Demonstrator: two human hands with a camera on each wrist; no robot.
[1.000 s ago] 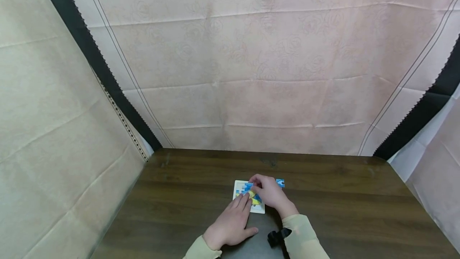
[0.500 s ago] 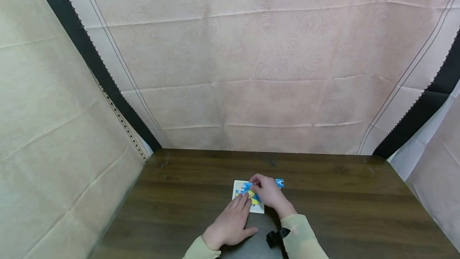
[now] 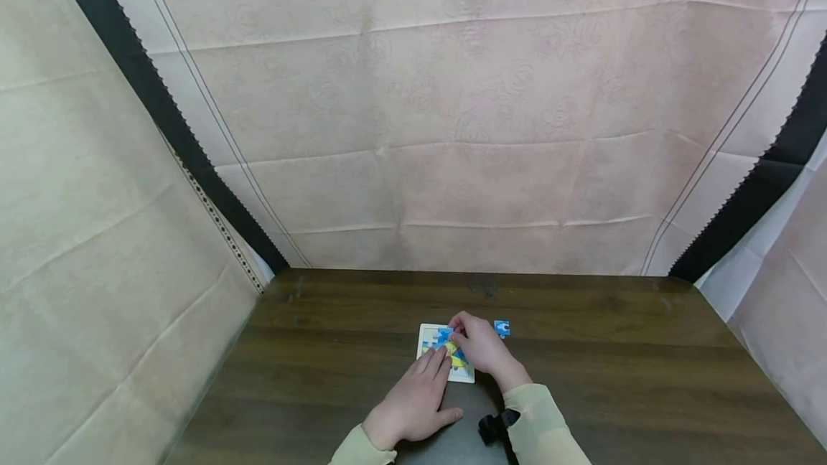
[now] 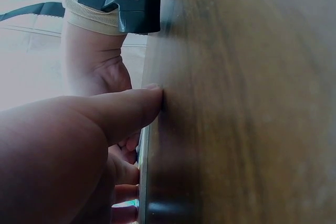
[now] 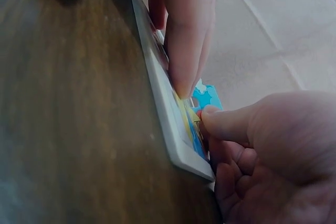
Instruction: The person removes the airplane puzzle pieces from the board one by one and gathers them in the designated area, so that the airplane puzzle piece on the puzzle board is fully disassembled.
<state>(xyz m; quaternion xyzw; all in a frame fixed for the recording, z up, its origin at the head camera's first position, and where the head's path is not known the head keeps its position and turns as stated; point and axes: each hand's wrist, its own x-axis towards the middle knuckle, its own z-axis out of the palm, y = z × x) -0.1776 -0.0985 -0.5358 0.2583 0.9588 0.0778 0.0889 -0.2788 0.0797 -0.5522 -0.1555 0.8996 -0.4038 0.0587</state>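
Note:
A small jigsaw puzzle in a white frame tray [image 3: 461, 374] lies on the table, with blue and yellow pieces showing. My left hand [image 3: 416, 400] rests with straight fingers on its lower left part; the thumb is spread out toward the table. My right hand [image 3: 486, 346] bends over the upper right part, thumb and forefinger pinching a puzzle piece that they mostly hide. In the right wrist view, a light blue puzzle piece [image 5: 208, 97] shows just beyond the right thumb, and the left fingertips press close beside it on the yellow area.
A loose blue and white puzzle piece [image 3: 502, 327] lies on the wooden table [image 3: 310, 379], right of the tray. A dark grey area [image 3: 474, 415] is in front of the tray. Pale cloth [image 3: 452, 128] hangs behind the table and at both sides.

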